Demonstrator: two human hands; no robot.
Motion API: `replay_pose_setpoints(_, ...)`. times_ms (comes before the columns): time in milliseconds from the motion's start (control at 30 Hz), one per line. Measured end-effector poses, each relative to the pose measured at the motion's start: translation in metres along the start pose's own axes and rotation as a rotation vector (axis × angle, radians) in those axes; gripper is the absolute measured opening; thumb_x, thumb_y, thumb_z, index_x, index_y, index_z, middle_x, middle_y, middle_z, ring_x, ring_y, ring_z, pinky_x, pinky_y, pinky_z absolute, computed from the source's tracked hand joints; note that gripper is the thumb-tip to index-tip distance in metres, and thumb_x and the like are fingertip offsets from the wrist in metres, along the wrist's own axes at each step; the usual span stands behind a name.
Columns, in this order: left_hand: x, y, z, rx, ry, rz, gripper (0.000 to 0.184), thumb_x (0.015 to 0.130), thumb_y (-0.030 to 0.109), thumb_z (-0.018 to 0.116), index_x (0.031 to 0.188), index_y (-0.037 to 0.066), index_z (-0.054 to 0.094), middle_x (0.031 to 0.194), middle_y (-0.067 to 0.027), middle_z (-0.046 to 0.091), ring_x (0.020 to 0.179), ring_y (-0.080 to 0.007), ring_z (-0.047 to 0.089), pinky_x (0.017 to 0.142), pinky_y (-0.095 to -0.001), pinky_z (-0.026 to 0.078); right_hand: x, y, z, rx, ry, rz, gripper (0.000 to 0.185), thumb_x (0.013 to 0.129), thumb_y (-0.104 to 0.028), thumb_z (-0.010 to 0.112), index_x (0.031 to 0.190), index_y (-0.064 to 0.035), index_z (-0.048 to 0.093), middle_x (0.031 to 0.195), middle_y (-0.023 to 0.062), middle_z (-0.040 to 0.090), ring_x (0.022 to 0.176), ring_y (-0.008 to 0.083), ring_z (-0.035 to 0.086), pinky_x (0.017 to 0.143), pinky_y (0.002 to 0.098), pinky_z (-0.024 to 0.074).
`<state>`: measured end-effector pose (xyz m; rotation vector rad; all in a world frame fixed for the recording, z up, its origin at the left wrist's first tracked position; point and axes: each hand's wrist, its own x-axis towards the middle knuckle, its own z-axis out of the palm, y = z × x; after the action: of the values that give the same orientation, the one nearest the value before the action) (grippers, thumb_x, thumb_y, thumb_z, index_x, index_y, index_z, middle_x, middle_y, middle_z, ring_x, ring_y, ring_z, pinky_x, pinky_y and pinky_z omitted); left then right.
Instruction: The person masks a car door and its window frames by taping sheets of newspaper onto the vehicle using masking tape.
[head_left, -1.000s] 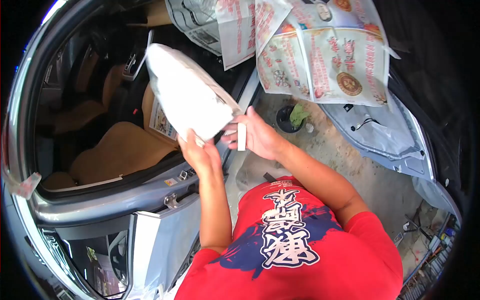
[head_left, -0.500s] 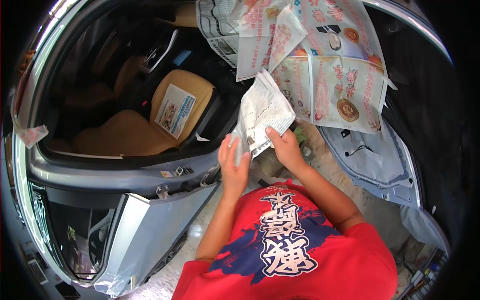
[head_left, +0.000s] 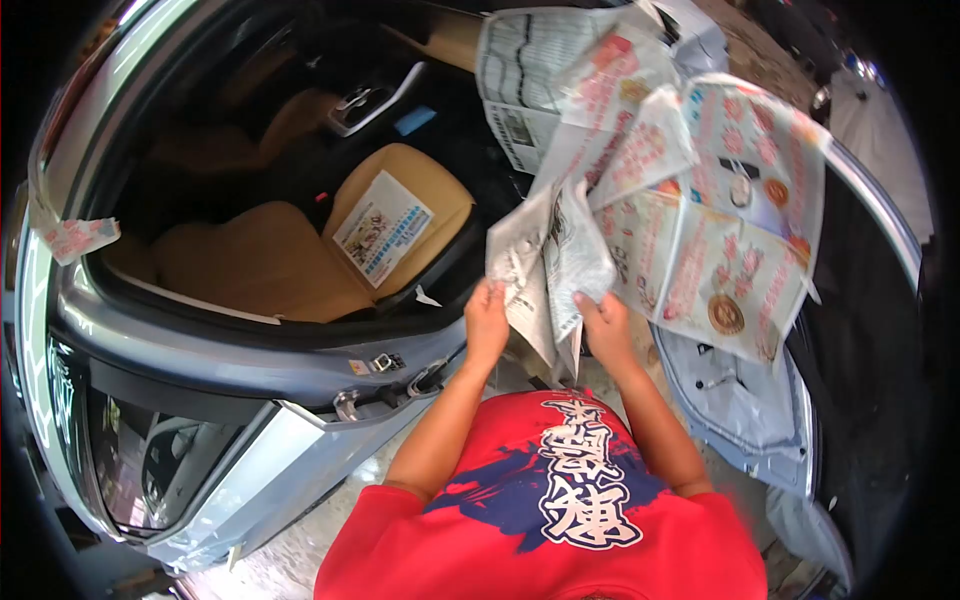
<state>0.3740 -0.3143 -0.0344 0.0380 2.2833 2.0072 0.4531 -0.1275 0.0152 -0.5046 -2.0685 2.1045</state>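
Observation:
Between my hands is a folded newspaper [head_left: 527, 262], partly opened with a crease down its middle. My left hand [head_left: 487, 322] grips its left edge, fingers closed on the paper. On the other side, my right hand [head_left: 606, 325] pinches the right edge, thumb on top. Just beyond, large printed newspaper sheets [head_left: 665, 285] with red characters hang over the car at the door opening, close behind the held paper. How the held sheets are layered underneath is hidden.
To the left, a tan car seat [head_left: 250, 262] carries a printed sheet [head_left: 383, 228]. An open car door [head_left: 230, 475] stands at lower left, another door panel [head_left: 740, 400] at right. Tape [head_left: 75, 238] hangs from the car frame. A blue item [head_left: 414, 121] lies near the console.
The folded newspaper has been spread apart, with my left hand now on its left edge and my right hand on its right. The view has shifted, so the car interior appears further right.

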Motion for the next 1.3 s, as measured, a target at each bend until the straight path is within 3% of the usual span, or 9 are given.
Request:
replay_pose_setpoints(100, 0.023, 0.034, -0.048, 0.093, 0.143, 0.018, 0.026, 0.106, 0.013, 0.050, 0.119, -0.004, 0.063, 0.102, -0.0104, 0.072, 0.092, -0.0121, 0.062, 0.085, -0.0301, 0.049, 0.034, 0.006, 0.006, -0.118, 0.051, -0.161, 0.023, 0.101, -0.016, 0.061, 0.109, 0.0044, 0.065, 0.090, 0.0115, 0.070, 0.083, 0.0169, 0.063, 0.077, 0.0342, 0.0499)
replay_pose_setpoints(267, 0.003, 0.017, -0.107, 0.600, -0.050, -0.051, 0.026, 0.095, 0.006, 0.051, 0.117, 0.006, 0.065, 0.103, -0.0261, 0.070, 0.097, -0.0467, 0.066, 0.080, -0.0532, 0.052, 0.113, -0.021, 0.066, -0.622, -0.158, -0.422, 0.024, 0.101, -0.014, 0.059, 0.119, -0.0003, 0.064, 0.098, 0.0254, 0.064, 0.089, 0.0442, 0.063, 0.077, 0.0443, 0.0494)
replay_pose_setpoints(400, -0.024, 0.007, -0.113, 0.677, -0.345, -0.134, 0.025, 0.095, 0.008, 0.048, 0.114, 0.006, 0.065, 0.100, -0.0251, 0.069, 0.097, -0.0477, 0.065, 0.083, -0.0577, 0.050, 0.178, -0.025, 0.174, -0.652, -0.378, -0.753, 0.039, 0.095, -0.009, 0.061, 0.134, -0.0082, 0.061, 0.112, 0.0236, 0.066, 0.101, 0.0430, 0.065, 0.084, 0.0443, 0.0532)
replay_pose_setpoints(600, -0.040, 0.001, -0.118, 0.552, -0.358, -0.195, 0.026, 0.101, 0.019, 0.049, 0.115, 0.005, 0.066, 0.104, -0.0281, 0.068, 0.100, -0.0477, 0.064, 0.086, -0.0531, 0.051, 0.175, -0.048, 0.271, -0.744, -0.606, -0.494, 0.051, 0.096, -0.028, 0.063, 0.140, -0.0053, 0.052, 0.133, 0.0242, 0.060, 0.116, 0.0432, 0.061, 0.097, 0.0480, 0.0498)
replay_pose_setpoints(733, -0.029, 0.001, -0.131, 0.338, -0.113, -0.184, 0.029, 0.107, 0.026, 0.051, 0.114, 0.002, 0.066, 0.106, -0.0253, 0.069, 0.099, -0.0395, 0.069, 0.083, -0.0404, 0.053, 0.094, -0.074, 0.199, -0.373, -0.560, -0.611, 0.052, 0.095, -0.027, 0.067, 0.139, -0.0017, 0.053, 0.147, 0.0223, 0.050, 0.125, 0.0432, 0.055, 0.105, 0.0459, 0.0462)
replay_pose_setpoints(767, -0.024, 0.012, -0.132, 0.190, -0.073, -0.128, 0.026, 0.107, 0.021, 0.052, 0.115, 0.000, 0.065, 0.105, -0.0155, 0.072, 0.096, -0.0216, 0.068, 0.084, -0.0339, 0.051, 0.077, -0.069, 0.170, -0.320, -0.535, -0.642, 0.051, 0.095, -0.025, 0.067, 0.138, -0.0017, 0.054, 0.149, 0.0206, 0.049, 0.127, 0.0409, 0.055, 0.105, 0.0446, 0.0460)
replay_pose_setpoints(833, -0.014, 0.018, -0.137, -0.007, -0.079, -0.068, 0.027, 0.108, 0.020, 0.052, 0.117, -0.001, 0.065, 0.108, -0.0073, 0.071, 0.100, -0.0112, 0.059, 0.087, -0.0298, 0.049, 0.052, -0.060, 0.103, -0.499, -0.337, -0.685, 0.051, 0.092, -0.017, 0.069, 0.137, 0.0008, 0.054, 0.149, 0.0240, 0.048, 0.134, 0.0373, 0.051, 0.107, 0.0437, 0.0438)
replay_pose_setpoints(967, -0.003, 0.061, -0.135, -0.285, -0.107, -0.037, 0.031, 0.107, 0.019, 0.053, 0.126, -0.003, 0.061, 0.118, -0.0075, 0.069, 0.106, -0.0133, 0.062, 0.094, -0.0293, 0.048, 0.015, -0.026, -0.011, -0.134, 0.143, -0.230, 0.062, 0.095, -0.015, 0.067, 0.148, 0.0024, 0.041, 0.156, 0.0187, 0.038, 0.129, 0.0250, 0.053, 0.108, 0.0387, 0.0430)
replay_pose_setpoints(1300, -0.043, 0.066, -0.062, -0.517, -0.279, -0.196, 0.032, 0.106, 0.021, 0.055, 0.129, -0.001, 0.058, 0.122, -0.0099, 0.068, 0.106, -0.0158, 0.066, 0.093, -0.0319, 0.053, -0.072, 0.004, -0.115, 0.598, -0.134, 0.041, 0.062, 0.098, -0.037, 0.066, 0.143, 0.0025, 0.049, 0.133, 0.0131, 0.061, 0.123, 0.0199, 0.058, 0.102, 0.0332, 0.0469)
